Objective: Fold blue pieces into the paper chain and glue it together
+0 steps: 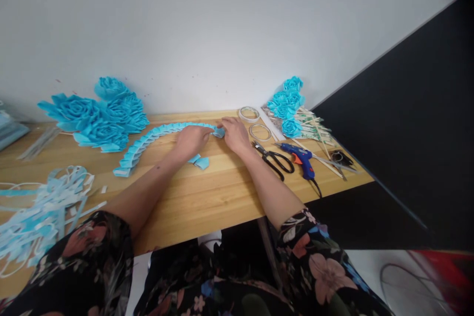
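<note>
I see the right hand [234, 134] pinching the pleated blue strip [159, 132] at its right end, left hand [190, 139] atop it (grip unclear), the strip curving off left and nearer.

Sky-blue pleated strip [155, 139], blue glue gun [302, 157], black floral sleeves [314, 249].

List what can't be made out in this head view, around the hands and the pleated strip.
1. Head view: the right end of the pleated blue strip is covered by the left hand and right hand; their grip is unreadable.
2. Head view: the pale strip pile is cut off by the left edge.
3. Head view: the dark item past the glue gun is too small to identify.
</note>
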`<control>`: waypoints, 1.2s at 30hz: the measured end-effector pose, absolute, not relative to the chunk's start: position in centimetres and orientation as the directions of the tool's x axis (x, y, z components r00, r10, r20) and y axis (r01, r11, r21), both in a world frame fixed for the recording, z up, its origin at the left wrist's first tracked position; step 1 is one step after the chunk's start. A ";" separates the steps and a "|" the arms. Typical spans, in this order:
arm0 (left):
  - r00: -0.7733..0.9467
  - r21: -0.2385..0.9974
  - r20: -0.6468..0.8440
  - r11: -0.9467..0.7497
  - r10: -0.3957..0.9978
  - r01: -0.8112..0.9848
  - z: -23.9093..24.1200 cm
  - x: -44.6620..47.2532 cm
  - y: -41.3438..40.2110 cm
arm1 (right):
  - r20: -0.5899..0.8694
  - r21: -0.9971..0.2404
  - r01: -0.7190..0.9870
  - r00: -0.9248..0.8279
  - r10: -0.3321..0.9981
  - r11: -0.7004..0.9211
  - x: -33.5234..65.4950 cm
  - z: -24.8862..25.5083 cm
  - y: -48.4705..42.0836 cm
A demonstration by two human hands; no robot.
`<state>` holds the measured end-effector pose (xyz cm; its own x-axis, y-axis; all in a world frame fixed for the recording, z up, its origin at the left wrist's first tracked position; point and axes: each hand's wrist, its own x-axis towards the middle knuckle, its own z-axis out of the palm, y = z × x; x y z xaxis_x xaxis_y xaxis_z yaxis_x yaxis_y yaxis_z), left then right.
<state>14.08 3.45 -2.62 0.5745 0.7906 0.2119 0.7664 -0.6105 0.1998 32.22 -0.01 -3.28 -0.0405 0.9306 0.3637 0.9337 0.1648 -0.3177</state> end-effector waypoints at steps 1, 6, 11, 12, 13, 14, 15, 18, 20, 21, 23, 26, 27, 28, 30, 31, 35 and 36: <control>0.577 0.196 0.207 -0.611 0.790 0.767 -2.7 14.1 3.4 | 0.363 -0.319 0.933 -0.039 0.931 0.163 32.2 -3.2 0.0; 0.602 0.157 0.159 -0.622 0.782 0.767 -2.3 14.6 3.0 | 0.330 -0.312 0.940 -0.032 0.943 0.141 31.9 -2.9 -0.2; 0.612 0.114 0.082 -0.617 0.787 0.778 -1.6 15.1 2.6 | 0.275 -0.267 0.956 -0.044 0.961 0.120 31.6 -3.0 0.1; 0.614 0.110 0.080 -0.619 0.785 0.778 -1.5 15.1 2.6 | 0.266 -0.257 0.960 -0.044 0.963 0.115 31.5 -2.9 0.1; 0.615 0.108 0.080 -0.621 0.784 0.777 -1.4 15.2 2.6 | 0.259 -0.248 0.963 -0.044 0.965 0.110 31.4 -2.9 0.1; 0.617 0.109 0.080 -0.623 0.783 0.775 -1.4 15.1 2.6 | 0.252 -0.240 0.965 -0.044 0.967 0.107 31.4 -2.8 0.1; 0.619 0.110 0.080 -0.624 0.781 0.773 -1.4 15.1 2.7 | 0.248 -0.234 0.967 -0.044 0.968 0.104 31.3 -2.7 0.1; 0.624 0.122 0.085 -0.630 0.776 0.767 -1.5 14.9 3.0 | 0.244 -0.234 0.966 -0.050 0.968 0.109 31.3 -2.4 0.1; 0.622 0.130 0.082 -0.627 0.779 0.768 -1.7 14.7 3.2 | 0.242 -0.237 0.964 -0.060 0.968 0.119 31.3 -2.4 0.1; 0.620 0.131 0.077 -0.624 0.781 0.770 -1.9 14.7 3.4 | 0.241 -0.238 0.964 -0.064 0.969 0.123 31.3 -2.3 0.1; 0.619 0.130 0.068 -0.622 0.783 0.772 -2.1 14.5 3.6 | 0.241 -0.241 0.962 -0.070 0.968 0.130 31.3 -2.4 0.2; 0.624 0.137 0.068 -0.627 0.779 0.767 -2.1 14.5 3.6 | 0.243 -0.266 0.956 -0.061 0.968 0.127 31.3 -2.6 0.2; 0.625 0.141 0.065 -0.627 0.778 0.766 -2.1 14.5 3.5 | 0.244 -0.281 0.952 -0.052 0.968 0.122 31.4 -2.7 0.2; 0.622 0.145 0.058 -0.623 0.781 0.768 -2.0 14.5 3.5 | 0.247 -0.298 0.947 -0.043 0.968 0.118 31.5 -2.8 0.2; 0.619 0.150 0.050 -0.619 0.784 0.771 -1.8 14.6 3.3 | 0.284 -0.336 0.933 -0.031 0.958 0.130 31.8 -2.9 0.1; 0.617 0.152 0.050 -0.616 0.786 0.773 -1.7 14.6 3.2 | 0.324 -0.354 0.924 -0.026 0.946 0.147 32.0 -2.9 -0.1; 0.628 0.160 0.046 -0.627 0.776 0.763 -1.7 14.4 3.1 | 0.530 -0.415 0.891 0.074 0.845 0.182 32.6 -2.1 -0.7; 0.631 0.169 0.054 -0.630 0.774 0.758 -1.6 14.3 3.2 | 0.554 -0.423 0.889 0.100 0.826 0.177 32.7 -1.9 -0.9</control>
<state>14.27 3.18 -1.64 0.6314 0.7736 0.0538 0.7577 -0.6302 0.1693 32.68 -0.86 -1.87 0.0996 0.8264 0.5542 0.8887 0.1766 -0.4231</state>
